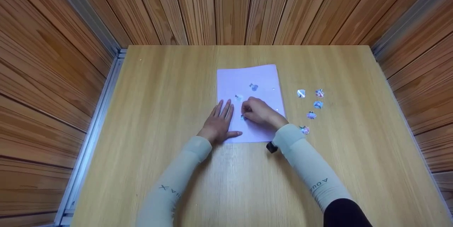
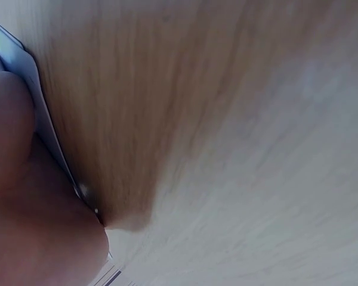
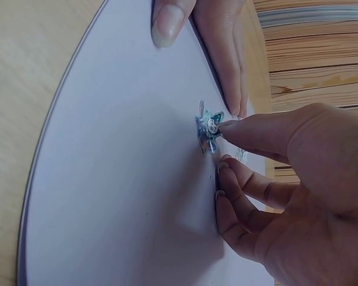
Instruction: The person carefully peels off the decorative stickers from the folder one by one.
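A lilac sheet or thin booklet (image 1: pixel 254 74) lies on the table. My left hand (image 1: pixel 220 122) rests flat on its left side, fingers straight and thumb spread out. On the sheet's lower middle, my right hand (image 1: pixel 260 110) holds a small bluish sticker (image 3: pixel 207 128) at the page. The thumb tip is right on the sticker in the right wrist view, while the other fingers curl against the sheet below it. Two more stickers sit higher on the sheet: a blue-grey one (image 1: pixel 253 86) and a pale one (image 1: pixel 239 97). The left wrist view shows only part of my left hand (image 2: pixel 42 232) at the sheet's edge.
Several loose shiny stickers lie on the table right of the sheet, among them a blue one (image 1: pixel 318 105) and a purple one (image 1: pixel 311 115). Wooden plank walls (image 1: pixel 230 7) enclose the table (image 1: pixel 159 89) at the back and sides.
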Motion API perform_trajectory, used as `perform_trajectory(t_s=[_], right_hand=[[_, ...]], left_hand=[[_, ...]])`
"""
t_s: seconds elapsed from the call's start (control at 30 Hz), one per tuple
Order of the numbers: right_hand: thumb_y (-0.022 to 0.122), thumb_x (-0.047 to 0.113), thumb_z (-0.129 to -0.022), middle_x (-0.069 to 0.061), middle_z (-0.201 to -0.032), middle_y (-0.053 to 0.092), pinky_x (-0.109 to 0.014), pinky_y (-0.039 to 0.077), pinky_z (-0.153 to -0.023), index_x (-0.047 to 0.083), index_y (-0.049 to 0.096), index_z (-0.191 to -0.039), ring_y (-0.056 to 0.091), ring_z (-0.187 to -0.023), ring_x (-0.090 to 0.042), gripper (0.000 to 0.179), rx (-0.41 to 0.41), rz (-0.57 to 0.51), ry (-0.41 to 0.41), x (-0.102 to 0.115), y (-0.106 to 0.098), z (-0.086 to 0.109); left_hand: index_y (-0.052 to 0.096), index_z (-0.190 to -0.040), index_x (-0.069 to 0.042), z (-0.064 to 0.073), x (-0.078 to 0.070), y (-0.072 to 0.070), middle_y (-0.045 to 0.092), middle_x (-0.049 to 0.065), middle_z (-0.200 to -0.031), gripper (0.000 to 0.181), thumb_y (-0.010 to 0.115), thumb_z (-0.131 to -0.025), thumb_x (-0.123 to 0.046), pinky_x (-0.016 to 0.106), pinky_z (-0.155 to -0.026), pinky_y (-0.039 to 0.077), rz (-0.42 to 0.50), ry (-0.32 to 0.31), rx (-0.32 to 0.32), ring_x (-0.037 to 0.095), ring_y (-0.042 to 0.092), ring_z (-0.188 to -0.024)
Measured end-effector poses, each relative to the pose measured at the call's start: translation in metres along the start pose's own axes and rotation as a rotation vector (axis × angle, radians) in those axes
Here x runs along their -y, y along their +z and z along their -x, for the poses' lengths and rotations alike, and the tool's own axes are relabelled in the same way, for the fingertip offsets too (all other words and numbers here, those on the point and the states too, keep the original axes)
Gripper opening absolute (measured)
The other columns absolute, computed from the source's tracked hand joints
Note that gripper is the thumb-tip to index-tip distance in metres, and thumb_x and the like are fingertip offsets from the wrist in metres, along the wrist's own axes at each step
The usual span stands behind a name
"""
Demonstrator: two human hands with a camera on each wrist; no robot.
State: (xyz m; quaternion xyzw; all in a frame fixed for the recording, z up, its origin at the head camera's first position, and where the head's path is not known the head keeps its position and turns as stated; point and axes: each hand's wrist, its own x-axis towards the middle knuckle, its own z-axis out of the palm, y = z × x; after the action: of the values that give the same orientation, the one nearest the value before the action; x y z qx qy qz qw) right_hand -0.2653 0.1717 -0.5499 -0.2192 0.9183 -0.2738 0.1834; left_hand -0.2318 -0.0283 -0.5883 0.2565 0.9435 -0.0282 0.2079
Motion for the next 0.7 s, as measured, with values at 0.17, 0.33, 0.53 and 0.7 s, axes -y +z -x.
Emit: perform_trajectory(t_s=[0.17,0.33,0.53,0.7], right_hand=[[0.067,0.006,-0.092,-0.008,-0.088,0.060,-0.041,0.048,-0.080,0.003,0.071,-0.090,0.055,-0.085,-0.025,0.005,-0.006,0.020,-0.037,-0.002,0.000,-0.001],[0.068,0.006,-0.091,-0.009,-0.087,0.060,-0.042,0.048,-0.080,0.003,0.072,-0.090,0.055,-0.084,-0.026,0.005,-0.017,0.019,-0.047,-0.003,0.000,-0.002],[0.068,0.005,-0.091,-0.008,-0.089,0.061,-0.042,0.049,-0.081,0.004,0.072,-0.091,0.056,-0.085,-0.025,0.004,-0.015,-0.004,-0.037,-0.002,0.000,0.000],[0.068,0.006,-0.093,-0.009,-0.091,0.061,-0.042,0.049,-0.083,0.005,0.072,-0.093,0.057,-0.086,-0.026,0.004,-0.006,-0.013,-0.021,-0.002,0.000,0.000]], left_hand=[[0.000,-0.165,-0.007,0.010,-0.002,-0.009,-0.011,0.013,-0.172,0.106,0.033,-0.095,-0.080,0.046,-0.127,0.001,0.016,0.020,-0.036,0.037,-0.012,-0.157],[0.002,-0.165,-0.006,0.011,-0.001,-0.010,-0.009,0.013,-0.172,0.105,0.035,-0.096,-0.078,0.046,-0.128,0.003,0.044,0.031,-0.045,0.037,-0.010,-0.157],[0.001,-0.165,-0.006,0.012,-0.001,-0.011,-0.010,0.013,-0.172,0.105,0.033,-0.096,-0.079,0.047,-0.127,0.002,0.023,0.032,-0.047,0.037,-0.010,-0.157],[0.000,-0.165,-0.008,0.012,-0.002,-0.011,-0.012,0.012,-0.172,0.106,0.032,-0.095,-0.081,0.047,-0.127,0.001,0.017,0.023,-0.039,0.037,-0.012,-0.157]])
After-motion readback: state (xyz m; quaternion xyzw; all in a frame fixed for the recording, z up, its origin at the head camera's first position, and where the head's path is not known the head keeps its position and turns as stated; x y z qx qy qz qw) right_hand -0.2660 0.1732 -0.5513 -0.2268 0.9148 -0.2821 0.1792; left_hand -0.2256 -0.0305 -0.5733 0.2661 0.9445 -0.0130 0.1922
